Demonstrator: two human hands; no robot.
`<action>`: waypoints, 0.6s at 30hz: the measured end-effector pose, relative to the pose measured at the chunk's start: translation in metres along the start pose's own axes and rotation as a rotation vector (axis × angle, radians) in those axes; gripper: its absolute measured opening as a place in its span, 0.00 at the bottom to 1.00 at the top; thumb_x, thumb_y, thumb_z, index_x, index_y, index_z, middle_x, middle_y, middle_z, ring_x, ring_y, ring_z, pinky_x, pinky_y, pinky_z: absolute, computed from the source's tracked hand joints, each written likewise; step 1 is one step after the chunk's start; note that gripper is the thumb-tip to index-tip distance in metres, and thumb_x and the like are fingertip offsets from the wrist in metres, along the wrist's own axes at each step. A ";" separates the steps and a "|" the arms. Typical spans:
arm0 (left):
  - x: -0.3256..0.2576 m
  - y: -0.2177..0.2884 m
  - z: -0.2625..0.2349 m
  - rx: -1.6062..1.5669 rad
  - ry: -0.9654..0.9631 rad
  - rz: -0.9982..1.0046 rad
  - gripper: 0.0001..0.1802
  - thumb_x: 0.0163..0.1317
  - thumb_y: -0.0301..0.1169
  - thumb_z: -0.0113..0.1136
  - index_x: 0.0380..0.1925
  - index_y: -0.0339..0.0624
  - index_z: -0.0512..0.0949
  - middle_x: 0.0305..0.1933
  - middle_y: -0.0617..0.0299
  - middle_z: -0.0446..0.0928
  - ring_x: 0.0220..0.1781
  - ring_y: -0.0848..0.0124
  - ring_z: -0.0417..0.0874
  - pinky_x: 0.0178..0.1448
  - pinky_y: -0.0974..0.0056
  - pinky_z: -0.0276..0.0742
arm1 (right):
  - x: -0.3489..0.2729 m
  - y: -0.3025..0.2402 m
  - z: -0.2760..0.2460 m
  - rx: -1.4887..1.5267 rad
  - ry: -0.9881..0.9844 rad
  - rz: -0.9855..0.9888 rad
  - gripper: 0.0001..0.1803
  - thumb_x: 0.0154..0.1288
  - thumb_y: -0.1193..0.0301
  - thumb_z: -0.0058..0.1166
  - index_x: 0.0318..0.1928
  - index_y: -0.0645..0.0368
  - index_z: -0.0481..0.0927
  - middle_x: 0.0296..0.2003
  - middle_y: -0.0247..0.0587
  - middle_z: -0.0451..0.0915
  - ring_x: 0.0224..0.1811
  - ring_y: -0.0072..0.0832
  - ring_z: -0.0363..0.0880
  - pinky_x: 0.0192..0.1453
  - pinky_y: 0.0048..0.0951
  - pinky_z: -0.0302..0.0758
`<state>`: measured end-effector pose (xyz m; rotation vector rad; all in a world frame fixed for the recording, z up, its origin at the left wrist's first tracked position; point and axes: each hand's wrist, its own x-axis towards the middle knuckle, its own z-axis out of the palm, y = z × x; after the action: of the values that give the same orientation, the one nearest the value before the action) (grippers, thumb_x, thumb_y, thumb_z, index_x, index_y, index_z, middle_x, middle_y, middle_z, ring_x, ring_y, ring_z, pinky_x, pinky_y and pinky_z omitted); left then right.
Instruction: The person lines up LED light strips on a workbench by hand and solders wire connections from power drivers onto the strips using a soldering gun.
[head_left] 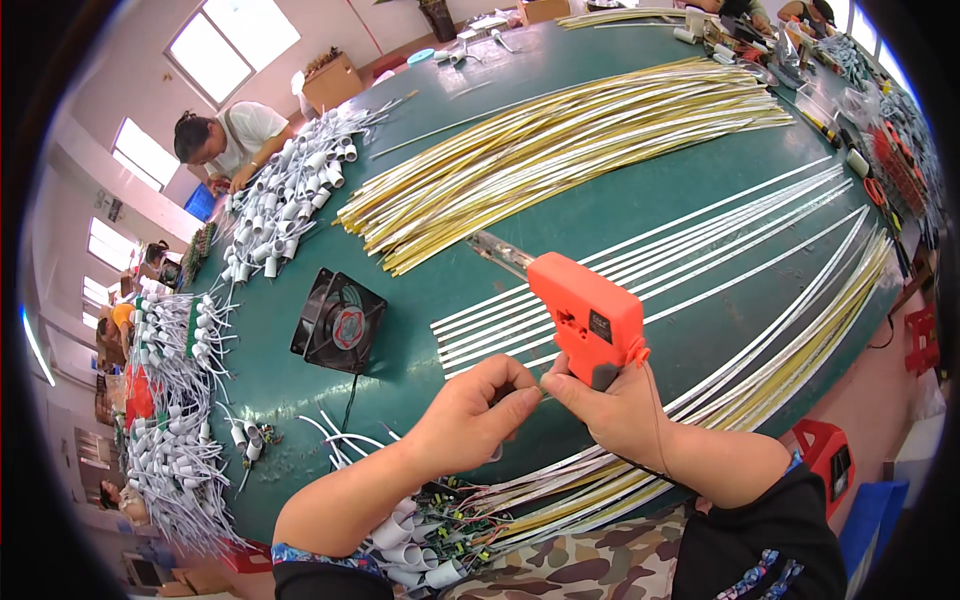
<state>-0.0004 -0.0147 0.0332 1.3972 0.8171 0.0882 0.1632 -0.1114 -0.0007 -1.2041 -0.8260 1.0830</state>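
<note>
My right hand [600,405] is closed around an orange-red soldering gun [585,300], whose metal front end [500,252] points to the far left over the table. A thin cord hangs from the gun along my right wrist. Beside it, my left hand [480,410] is closed in a pinch, fingertips close to my right thumb; whatever lies between them is too small to make out. Under the gun, thin white strips [480,325] lie side by side on the green table [280,390]. Below my wrists are wired circuit boards [465,510] and white cylindrical caps [400,540].
A black fan [338,322] stands left of my hands. Behind it lies a large bundle of yellow and white strips [560,150]. White wired caps are heaped along the left edge [170,430]. More strips [800,350] lie at right. A person [235,140] works at the far left.
</note>
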 end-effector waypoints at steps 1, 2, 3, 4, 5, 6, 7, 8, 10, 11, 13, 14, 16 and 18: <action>-0.005 0.008 -0.004 -0.004 0.008 -0.002 0.07 0.67 0.31 0.57 0.36 0.39 0.75 0.29 0.64 0.76 0.30 0.80 0.73 0.34 0.72 0.72 | 0.000 0.002 -0.002 0.004 0.016 0.012 0.09 0.60 0.76 0.60 0.39 0.60 0.73 0.32 0.30 0.75 0.35 0.16 0.72 0.41 0.23 0.71; -0.013 0.018 -0.013 0.223 0.041 0.140 0.06 0.65 0.30 0.58 0.34 0.38 0.75 0.27 0.62 0.75 0.29 0.78 0.73 0.33 0.69 0.72 | 0.001 0.005 -0.004 0.010 0.025 0.025 0.08 0.60 0.76 0.60 0.37 0.60 0.74 0.30 0.29 0.74 0.33 0.15 0.71 0.38 0.22 0.70; -0.025 0.029 -0.024 0.449 0.079 0.274 0.06 0.63 0.29 0.58 0.32 0.37 0.75 0.26 0.61 0.74 0.27 0.76 0.73 0.32 0.67 0.71 | 0.005 0.001 -0.006 0.029 0.033 0.015 0.06 0.61 0.76 0.59 0.34 0.60 0.74 0.27 0.27 0.73 0.30 0.14 0.69 0.34 0.21 0.68; -0.041 0.047 -0.035 0.572 0.137 0.309 0.05 0.61 0.27 0.59 0.29 0.37 0.75 0.25 0.60 0.73 0.26 0.73 0.73 0.31 0.65 0.71 | 0.005 -0.003 -0.007 0.049 0.055 -0.021 0.05 0.61 0.77 0.58 0.34 0.60 0.74 0.27 0.27 0.73 0.29 0.14 0.69 0.34 0.21 0.67; -0.053 0.065 -0.046 0.693 0.169 0.351 0.04 0.58 0.25 0.59 0.27 0.36 0.75 0.24 0.58 0.72 0.25 0.70 0.73 0.31 0.62 0.70 | 0.005 -0.004 -0.014 0.061 0.104 -0.056 0.04 0.61 0.77 0.57 0.34 0.60 0.74 0.28 0.27 0.73 0.29 0.14 0.69 0.34 0.21 0.67; -0.070 0.082 -0.054 0.763 0.243 0.378 0.04 0.56 0.25 0.60 0.26 0.37 0.75 0.24 0.58 0.72 0.25 0.67 0.73 0.31 0.63 0.70 | 0.006 -0.002 -0.020 0.041 0.110 -0.149 0.03 0.62 0.78 0.56 0.34 0.61 0.74 0.27 0.28 0.73 0.28 0.13 0.69 0.32 0.21 0.67; -0.091 0.095 -0.058 0.839 0.341 0.392 0.03 0.55 0.24 0.60 0.25 0.37 0.76 0.23 0.58 0.72 0.24 0.65 0.73 0.31 0.63 0.69 | 0.007 -0.003 -0.021 0.053 0.085 -0.141 0.03 0.62 0.78 0.56 0.34 0.61 0.74 0.27 0.28 0.73 0.28 0.13 0.69 0.32 0.21 0.67; -0.103 0.100 -0.062 0.837 0.359 0.375 0.03 0.55 0.24 0.60 0.25 0.37 0.76 0.23 0.58 0.72 0.24 0.65 0.73 0.31 0.63 0.69 | 0.007 -0.008 -0.021 0.073 0.069 -0.120 0.04 0.60 0.79 0.55 0.35 0.60 0.74 0.27 0.28 0.73 0.28 0.15 0.70 0.33 0.21 0.68; -0.114 0.106 -0.066 1.057 0.314 0.341 0.04 0.53 0.25 0.61 0.24 0.37 0.75 0.23 0.57 0.73 0.25 0.61 0.75 0.31 0.62 0.70 | 0.007 -0.010 -0.020 0.092 0.063 -0.105 0.06 0.57 0.81 0.54 0.36 0.61 0.75 0.28 0.31 0.75 0.29 0.17 0.72 0.33 0.21 0.70; -0.104 0.094 -0.073 1.090 0.217 0.309 0.06 0.55 0.27 0.61 0.25 0.37 0.75 0.24 0.55 0.73 0.26 0.58 0.76 0.32 0.60 0.71 | 0.007 -0.010 -0.019 0.096 0.048 -0.098 0.06 0.57 0.81 0.54 0.36 0.61 0.75 0.28 0.31 0.75 0.29 0.17 0.72 0.33 0.21 0.70; -0.071 0.054 -0.087 1.055 0.114 0.263 0.06 0.56 0.28 0.60 0.27 0.37 0.75 0.25 0.53 0.74 0.28 0.57 0.76 0.34 0.59 0.72 | 0.005 -0.013 -0.019 0.066 0.027 -0.030 0.11 0.55 0.82 0.54 0.41 0.62 0.75 0.28 0.31 0.75 0.30 0.17 0.72 0.34 0.21 0.72; -0.057 0.031 -0.094 0.973 0.079 0.204 0.07 0.58 0.30 0.59 0.28 0.37 0.76 0.26 0.54 0.74 0.28 0.58 0.77 0.34 0.59 0.72 | 0.004 -0.009 -0.021 0.047 0.010 -0.025 0.18 0.55 0.83 0.55 0.48 0.64 0.73 0.32 0.36 0.79 0.34 0.20 0.77 0.37 0.24 0.76; -0.037 -0.011 -0.102 0.767 0.057 0.064 0.08 0.60 0.31 0.59 0.30 0.37 0.76 0.27 0.56 0.75 0.29 0.63 0.77 0.35 0.61 0.73 | 0.002 -0.006 -0.018 0.049 -0.046 -0.049 0.20 0.56 0.81 0.56 0.50 0.64 0.72 0.36 0.37 0.80 0.36 0.19 0.77 0.39 0.23 0.75; -0.021 -0.040 -0.103 0.632 0.068 -0.013 0.08 0.61 0.31 0.59 0.31 0.36 0.76 0.27 0.57 0.76 0.29 0.66 0.76 0.35 0.62 0.73 | -0.001 -0.007 -0.025 -0.008 -0.118 0.026 0.25 0.56 0.81 0.58 0.56 0.64 0.70 0.44 0.42 0.81 0.42 0.21 0.79 0.46 0.26 0.76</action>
<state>-0.0884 0.0515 0.0121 1.9886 0.9560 -0.1478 0.1878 -0.1201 0.0009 -1.1695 -0.9075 1.1817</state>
